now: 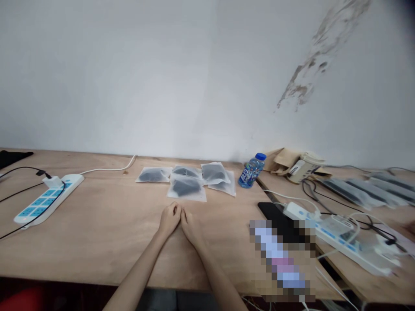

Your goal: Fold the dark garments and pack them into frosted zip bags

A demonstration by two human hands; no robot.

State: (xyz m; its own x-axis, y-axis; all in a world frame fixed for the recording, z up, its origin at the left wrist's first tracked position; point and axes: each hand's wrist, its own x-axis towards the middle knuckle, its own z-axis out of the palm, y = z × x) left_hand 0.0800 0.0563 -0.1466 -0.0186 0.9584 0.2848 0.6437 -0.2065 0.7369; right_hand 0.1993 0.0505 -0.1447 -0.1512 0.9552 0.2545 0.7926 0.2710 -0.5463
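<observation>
My left hand [169,218] rests on the wooden table [106,233] with its fingers curled in. Right beside it lies my right hand [190,223], also closed, and the two meet at the fingertips. I see nothing held in either one. Just beyond them is a frosted plastic bag [187,187] with something dark inside. Similar frosted bags lie around it: one at the left [153,175], one behind [187,172], and overlapping ones at the right [214,172].
A blue-capped bottle [252,170] stands right of the bags. Power strips lie at the left [69,183] and right [372,263], with cables. Near the right strip are a black object [270,211] and a pixelated area. Paper packaging [280,160] and several long sleeved items [353,192] lie farther right.
</observation>
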